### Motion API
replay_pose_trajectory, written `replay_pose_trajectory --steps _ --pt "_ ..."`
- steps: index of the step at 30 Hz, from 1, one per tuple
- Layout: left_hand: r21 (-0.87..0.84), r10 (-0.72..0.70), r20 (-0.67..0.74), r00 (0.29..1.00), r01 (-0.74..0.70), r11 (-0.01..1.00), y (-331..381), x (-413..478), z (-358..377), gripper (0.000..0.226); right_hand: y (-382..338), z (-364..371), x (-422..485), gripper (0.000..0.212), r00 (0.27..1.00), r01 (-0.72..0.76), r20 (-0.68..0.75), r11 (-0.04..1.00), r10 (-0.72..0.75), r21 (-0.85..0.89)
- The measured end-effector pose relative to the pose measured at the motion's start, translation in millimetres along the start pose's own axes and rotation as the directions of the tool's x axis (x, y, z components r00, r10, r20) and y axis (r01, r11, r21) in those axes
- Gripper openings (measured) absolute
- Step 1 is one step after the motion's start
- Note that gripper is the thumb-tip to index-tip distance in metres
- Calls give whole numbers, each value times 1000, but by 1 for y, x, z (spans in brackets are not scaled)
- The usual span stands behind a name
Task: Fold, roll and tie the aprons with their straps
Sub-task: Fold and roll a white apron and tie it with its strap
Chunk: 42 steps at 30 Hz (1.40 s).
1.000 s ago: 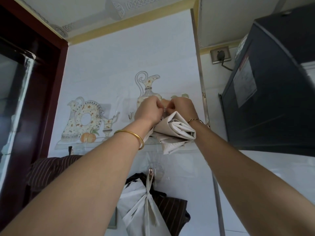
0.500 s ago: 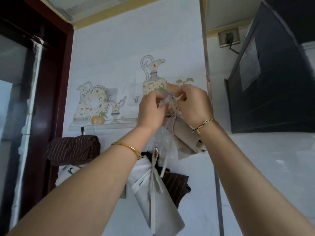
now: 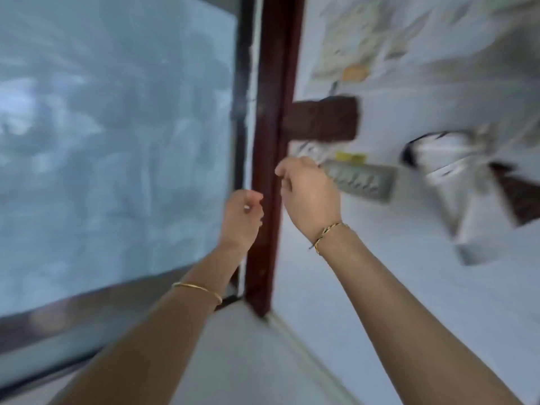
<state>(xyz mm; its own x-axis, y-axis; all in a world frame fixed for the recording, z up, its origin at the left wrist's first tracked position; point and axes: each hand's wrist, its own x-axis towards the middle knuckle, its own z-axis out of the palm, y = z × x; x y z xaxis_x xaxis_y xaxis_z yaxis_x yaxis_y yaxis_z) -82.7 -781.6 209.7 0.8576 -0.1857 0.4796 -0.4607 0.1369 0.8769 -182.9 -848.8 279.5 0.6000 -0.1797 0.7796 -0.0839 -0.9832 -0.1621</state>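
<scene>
The view is motion-blurred. My left hand (image 3: 242, 217) and my right hand (image 3: 306, 194) are raised in front of a dark red door frame (image 3: 271, 141), fingers loosely curled, holding nothing. A rolled brown striped apron (image 3: 321, 118) hangs on the white wall just above my right hand. Further right hangs a white apron (image 3: 455, 168) tied with its strap, with a dark striped apron (image 3: 517, 197) behind it. The beige apron roll I was handling is only a grey blur at the upper right (image 3: 508, 57).
A grey patterned cloth (image 3: 359, 179) and a yellow tag (image 3: 350, 156) hang beside my right hand's fingertips. A large glass pane (image 3: 117, 141) fills the left. The wall carries a painted jug picture (image 3: 359, 39).
Both hands let go of the beige apron roll and dropped away from it. My view swung sharply left toward the door frame and glass, and everything blurred.
</scene>
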Motion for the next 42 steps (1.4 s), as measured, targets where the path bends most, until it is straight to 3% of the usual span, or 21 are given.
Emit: replay_pose_trajectory --steps 1,2,5,8,12,16,19,21,24,27,29,31,34,36,38,40,42 --pt "100 -78 -45 996 82 992 -34 -21 -52 32 -27 43 -26 26 992 -21 127 998 14 51" --pt "115 -133 -12 991 133 984 -48 -26 -56 29 -20 55 -33 26 984 -24 178 999 18 31" --pt "279 -395 -138 908 418 864 -123 -90 -171 23 -81 148 -107 23 865 -14 499 994 -43 109" --pt "408 -572 -333 750 662 629 -174 -171 -286 22 -159 217 -187 24 630 28 762 985 -150 170" --pt "552 -587 -509 629 762 338 -191 -247 -410 35 -248 278 -266 26 369 68 896 969 -247 239" --pt "604 -522 -634 571 787 126 -194 -272 -492 46 -296 307 -298 25 230 108 927 954 -298 280" --pt "658 -516 -668 535 749 -76 -196 -283 -540 47 -322 326 -302 25 189 98 931 949 -313 299" --pt "700 -577 -655 487 678 -223 -205 -287 -564 43 -335 340 -303 25 173 99 932 947 -319 306" --pt "751 -687 -637 350 481 -452 -219 -297 -588 46 -345 355 -304 24 153 84 933 945 -325 316" --pt "752 -713 -653 255 327 -572 -229 -313 -611 49 -354 370 -312 25 103 57 940 946 -325 320" --pt "763 -690 -647 324 282 -582 -228 -319 -622 47 -358 376 -317 25 86 46 941 945 -327 324" --pt "778 -615 -624 481 314 -544 -226 -316 -633 39 -366 381 -321 24 83 32 941 945 -327 325" --pt "823 -360 -561 745 457 -336 -218 -297 -637 32 -379 382 -322 26 157 -39 930 939 -332 342" --pt "888 -224 -459 860 443 -121 -209 -272 -619 34 -384 380 -316 29 301 -105 898 925 -320 365" --pt "922 -181 -359 915 378 81 -197 -243 -575 38 -381 373 -305 34 537 -194 814 907 -220 373" --pt "912 -254 -249 934 315 263 -195 -222 -516 42 -366 360 -286 39 797 -249 601 876 -57 413" --pt "815 -402 -78 913 290 501 -200 -217 -447 50 -343 346 -263 41 932 -201 361 871 30 449"
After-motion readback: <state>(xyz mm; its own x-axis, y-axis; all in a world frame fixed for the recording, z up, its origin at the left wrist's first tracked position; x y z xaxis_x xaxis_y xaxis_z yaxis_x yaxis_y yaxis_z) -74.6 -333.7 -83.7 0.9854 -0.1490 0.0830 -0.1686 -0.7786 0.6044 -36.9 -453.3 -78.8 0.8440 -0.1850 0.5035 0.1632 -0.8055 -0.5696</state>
